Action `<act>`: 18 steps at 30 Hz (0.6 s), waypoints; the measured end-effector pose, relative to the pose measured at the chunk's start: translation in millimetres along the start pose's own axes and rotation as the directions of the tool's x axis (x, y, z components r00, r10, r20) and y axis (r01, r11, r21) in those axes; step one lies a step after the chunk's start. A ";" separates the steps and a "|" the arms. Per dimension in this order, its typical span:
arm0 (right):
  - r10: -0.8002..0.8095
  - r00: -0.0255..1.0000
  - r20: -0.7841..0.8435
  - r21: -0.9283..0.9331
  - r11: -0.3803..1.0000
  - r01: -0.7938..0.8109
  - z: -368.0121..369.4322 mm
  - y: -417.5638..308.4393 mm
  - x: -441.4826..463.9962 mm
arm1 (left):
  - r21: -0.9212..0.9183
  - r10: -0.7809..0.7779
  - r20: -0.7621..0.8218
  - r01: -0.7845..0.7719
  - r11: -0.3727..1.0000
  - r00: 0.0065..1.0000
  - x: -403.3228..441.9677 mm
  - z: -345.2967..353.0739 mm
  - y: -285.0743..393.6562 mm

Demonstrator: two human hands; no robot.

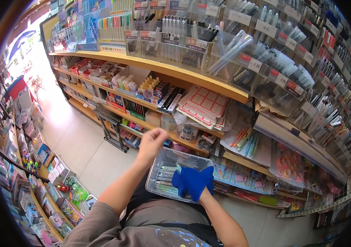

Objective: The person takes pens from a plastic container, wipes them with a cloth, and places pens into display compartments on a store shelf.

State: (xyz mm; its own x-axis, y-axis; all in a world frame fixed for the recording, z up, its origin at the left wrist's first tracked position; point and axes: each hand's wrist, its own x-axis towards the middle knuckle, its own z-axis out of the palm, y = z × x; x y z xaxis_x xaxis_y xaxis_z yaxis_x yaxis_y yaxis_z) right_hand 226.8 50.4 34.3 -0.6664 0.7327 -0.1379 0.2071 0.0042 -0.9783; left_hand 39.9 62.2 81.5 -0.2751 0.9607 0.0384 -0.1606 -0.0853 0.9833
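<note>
My left hand [153,141] is raised in front of the lower shelves, left of and above a clear plastic bin [149,181]. Its fingers are curled together, and whatever may be between them is hidden. Over the bin, a bright blue cloth [192,181] covers my right hand [205,195], which appears closed on it; the fingers themselves are out of sight. Several pens [166,179] with pale green and clear barrels lie in the bin, partly beneath the cloth. The bin is at my lap, close to the shelf front.
A wooden shelf unit [151,64] carries clear pen holders [225,70] with price labels, boxed stationery and red-bordered label sheets [204,105]. A dark folding stool [111,129] stands on the tiled floor [83,144]. Another crowded rack [39,185] lines the left side of the aisle.
</note>
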 end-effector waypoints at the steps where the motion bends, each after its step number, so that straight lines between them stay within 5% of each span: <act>1: -0.005 1.000 -0.009 -0.018 1.000 0.005 0.7 2.9 1.6 | 0.012 0.011 0.022 -0.012 1.000 1.000 2.7 -1.5 2.2; 2: -0.011 1.000 -0.019 -0.036 0.999 0.010 1.6 3.2 2.9 | 0.022 0.023 0.045 -0.024 0.999 0.999 3.8 -2.4 4.6; 4: 0.157 0.985 -0.076 0.300 0.945 -0.128 0.7 -10.9 -1.6 | 0.114 -0.034 0.125 0.019 0.993 0.992 -9.6 8.3 20.5; 5: 0.089 0.996 -0.015 0.568 0.821 -0.065 -2.3 -23.2 -10.1 | 0.145 -0.018 0.237 -0.017 0.989 0.971 -15.0 14.5 14.7; 9: 0.233 0.960 -0.156 0.635 0.768 -0.083 1.5 -21.8 -11.7 | 0.119 -0.047 0.453 -0.008 0.993 0.890 -31.5 33.9 -8.6; 18: 0.178 0.963 -0.201 0.629 0.777 -0.013 2.4 -45.3 -18.7 | 0.162 -0.082 0.345 0.027 0.986 0.935 -33.6 45.8 -9.0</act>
State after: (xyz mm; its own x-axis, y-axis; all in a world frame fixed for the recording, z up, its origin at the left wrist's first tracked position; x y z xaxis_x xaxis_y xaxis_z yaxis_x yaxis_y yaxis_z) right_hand 228.1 34.9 80.8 -0.4614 0.8431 -0.2762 -0.2815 -0.4343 -0.8557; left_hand 94.1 42.7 79.5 0.0826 0.9964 0.0169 -0.0125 -0.0159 0.9998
